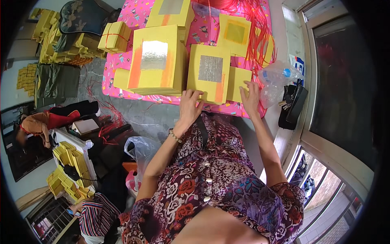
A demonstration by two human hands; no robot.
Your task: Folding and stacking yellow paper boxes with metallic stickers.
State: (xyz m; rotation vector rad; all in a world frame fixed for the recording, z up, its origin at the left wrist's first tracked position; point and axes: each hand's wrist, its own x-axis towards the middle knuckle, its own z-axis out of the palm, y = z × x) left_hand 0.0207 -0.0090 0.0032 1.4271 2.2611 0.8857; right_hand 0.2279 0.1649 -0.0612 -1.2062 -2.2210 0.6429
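My left hand (189,106) is at the near left corner of a low stack of yellow paper sheets (208,87), its fingers bent over the edge and its thumb in front. The top sheet bears a silver square and an orange stripe. My right hand (251,98) has its fingers apart, the tips touching a plainer yellow paper piece (237,77) beside that stack. To the left stands a taller stack of yellow paper (135,61) with a shiny silver square between orange bands. Another yellow sheet (235,34) with an orange-framed square lies farther back.
The stacks rest on a pink patterned table (122,91). Red strings (256,24) hang over its far right, near a clear plastic bottle and bag (278,79). A tied yellow bundle (115,36) sits at left. Two other people (40,122) are on the left. A window (345,81) borders the right.
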